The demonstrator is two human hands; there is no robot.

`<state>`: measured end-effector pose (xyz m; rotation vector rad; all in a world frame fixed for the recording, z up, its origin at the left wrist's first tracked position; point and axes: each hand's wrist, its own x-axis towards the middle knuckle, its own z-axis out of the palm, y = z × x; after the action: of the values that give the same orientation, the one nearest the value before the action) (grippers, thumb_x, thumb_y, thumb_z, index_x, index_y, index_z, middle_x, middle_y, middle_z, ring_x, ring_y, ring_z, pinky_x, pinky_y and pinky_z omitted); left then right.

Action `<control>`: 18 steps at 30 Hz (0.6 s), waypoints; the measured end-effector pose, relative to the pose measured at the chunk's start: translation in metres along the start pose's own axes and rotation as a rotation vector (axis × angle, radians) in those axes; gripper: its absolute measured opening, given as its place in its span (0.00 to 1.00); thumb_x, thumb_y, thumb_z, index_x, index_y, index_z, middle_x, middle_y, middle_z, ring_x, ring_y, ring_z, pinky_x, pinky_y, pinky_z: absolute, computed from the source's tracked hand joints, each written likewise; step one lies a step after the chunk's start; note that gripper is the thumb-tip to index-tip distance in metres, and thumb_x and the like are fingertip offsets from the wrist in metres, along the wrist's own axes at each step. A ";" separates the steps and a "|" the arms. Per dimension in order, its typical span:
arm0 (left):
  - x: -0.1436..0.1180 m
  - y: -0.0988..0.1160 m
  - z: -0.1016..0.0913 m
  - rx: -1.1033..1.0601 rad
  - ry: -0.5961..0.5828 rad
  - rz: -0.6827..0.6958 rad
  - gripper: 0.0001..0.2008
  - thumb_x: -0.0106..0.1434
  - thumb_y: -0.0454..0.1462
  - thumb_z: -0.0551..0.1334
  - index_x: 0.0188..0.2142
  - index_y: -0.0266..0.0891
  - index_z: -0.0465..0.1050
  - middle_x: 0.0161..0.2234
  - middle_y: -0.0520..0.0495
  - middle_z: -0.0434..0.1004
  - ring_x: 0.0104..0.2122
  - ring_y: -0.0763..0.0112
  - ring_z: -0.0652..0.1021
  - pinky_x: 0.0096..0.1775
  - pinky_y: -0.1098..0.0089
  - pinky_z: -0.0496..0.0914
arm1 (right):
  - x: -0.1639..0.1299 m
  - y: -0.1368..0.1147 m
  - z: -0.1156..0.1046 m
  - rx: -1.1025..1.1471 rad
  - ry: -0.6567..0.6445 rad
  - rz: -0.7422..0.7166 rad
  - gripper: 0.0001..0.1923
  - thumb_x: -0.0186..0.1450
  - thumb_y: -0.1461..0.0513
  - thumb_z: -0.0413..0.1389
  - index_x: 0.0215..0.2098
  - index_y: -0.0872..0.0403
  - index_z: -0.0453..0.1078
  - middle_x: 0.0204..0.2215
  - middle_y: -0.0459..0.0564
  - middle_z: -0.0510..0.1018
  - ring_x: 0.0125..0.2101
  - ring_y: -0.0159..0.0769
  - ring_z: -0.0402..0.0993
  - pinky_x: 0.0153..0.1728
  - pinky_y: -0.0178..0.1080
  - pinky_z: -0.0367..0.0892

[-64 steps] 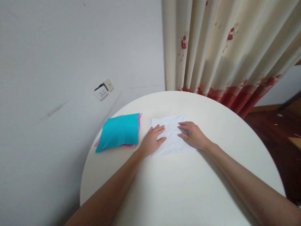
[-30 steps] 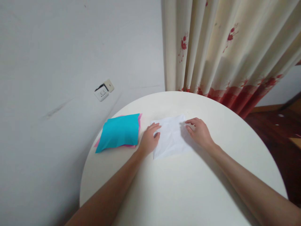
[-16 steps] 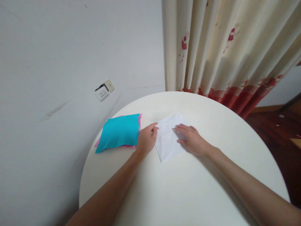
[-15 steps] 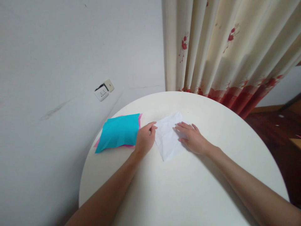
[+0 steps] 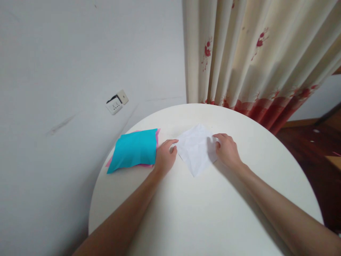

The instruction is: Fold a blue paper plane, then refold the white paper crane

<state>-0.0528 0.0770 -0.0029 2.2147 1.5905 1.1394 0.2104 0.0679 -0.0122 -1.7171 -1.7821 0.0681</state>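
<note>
A creased white sheet of paper [image 5: 195, 149] lies turned like a diamond on the round white table [image 5: 191, 213], one corner toward me. At its left corner, my left hand [image 5: 166, 156] has its thumb and fingers closed around the tip. My right hand [image 5: 227, 151] is curled over the opposite corner, fingers above and thumb below, gripping the paper's edge. The exact contact of the right fingertips is partly hidden, and a shadow falls on the sheet beside them. The paper's middle shows fold lines.
Left of my left hand lies a stack of coloured paper, a blue sheet [image 5: 135, 149] on top and pink sheets [image 5: 158, 135] showing at its edges. Behind the table are a wall with a socket [image 5: 114, 105] and a floral curtain [image 5: 239, 53].
The white paper has turned so that its near corner moved right. My right hand has gone from lying spread on the paper to curling at its right corner. The left hand has barely moved.
</note>
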 end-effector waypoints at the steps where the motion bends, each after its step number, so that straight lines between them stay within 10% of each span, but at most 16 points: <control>1: 0.000 0.000 0.000 0.004 -0.003 0.005 0.13 0.63 0.30 0.56 0.44 0.41 0.75 0.45 0.47 0.80 0.48 0.64 0.78 0.54 0.62 0.71 | 0.001 0.001 -0.001 -0.005 -0.004 0.021 0.21 0.64 0.69 0.47 0.51 0.55 0.73 0.51 0.60 0.76 0.50 0.56 0.71 0.50 0.56 0.67; 10: -0.003 0.007 0.001 -0.009 -0.074 0.056 0.05 0.64 0.35 0.61 0.33 0.41 0.76 0.36 0.48 0.80 0.40 0.65 0.79 0.47 0.63 0.73 | 0.002 0.002 0.003 0.036 -0.022 -0.005 0.17 0.65 0.65 0.51 0.49 0.54 0.74 0.51 0.60 0.76 0.52 0.56 0.69 0.51 0.57 0.66; 18: -0.006 -0.002 0.013 0.058 -0.036 0.018 0.26 0.64 0.37 0.62 0.61 0.41 0.62 0.60 0.39 0.66 0.62 0.57 0.67 0.63 0.55 0.62 | -0.008 -0.012 -0.003 0.159 -0.400 -0.393 0.22 0.65 0.57 0.58 0.57 0.50 0.70 0.60 0.57 0.71 0.61 0.53 0.63 0.61 0.62 0.55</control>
<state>-0.0460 0.0757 -0.0156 2.2771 1.6115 1.0648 0.2008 0.0581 -0.0075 -1.2767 -2.3077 0.3958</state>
